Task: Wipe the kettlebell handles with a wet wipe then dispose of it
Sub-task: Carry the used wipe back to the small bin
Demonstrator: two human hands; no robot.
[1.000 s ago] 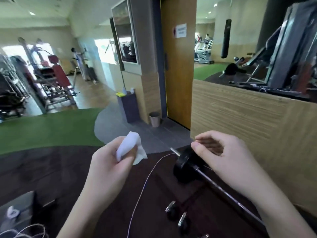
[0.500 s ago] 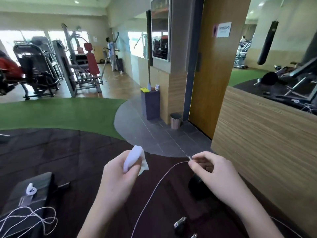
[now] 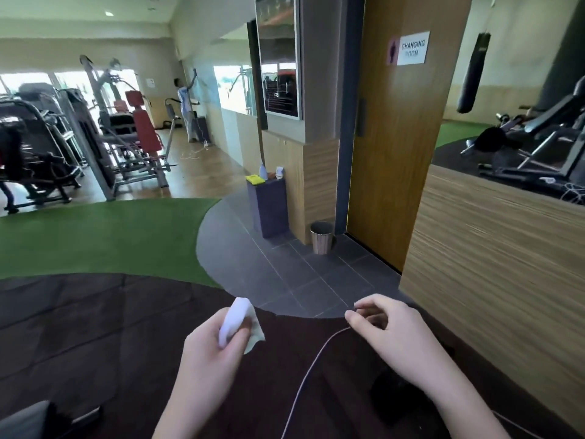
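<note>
My left hand (image 3: pixel 210 353) is closed around a crumpled white wet wipe (image 3: pixel 235 321), held up in front of me at the lower middle. My right hand (image 3: pixel 389 331) is beside it, thumb and fingers pinched on a thin white cord (image 3: pixel 311 359) that hangs down between my arms. A small round waste bin (image 3: pixel 321 237) stands on the grey tiles ahead, beside the wooden door. No kettlebell shows; only a dark weight (image 3: pixel 391 397) peeks out under my right wrist.
A dark pedestal (image 3: pixel 269 207) with a yellow item and bottles stands left of the bin. A wood-panelled wall (image 3: pixel 493 258) runs along the right. Green turf (image 3: pixel 101 236) and gym machines (image 3: pixel 126 134) lie to the left, with a person far back.
The view has lifted from the floor toward the room; the barbell weight and dumbbell handles dropped out of sight, and the bin and door look closer. Both hands keep their grips.
</note>
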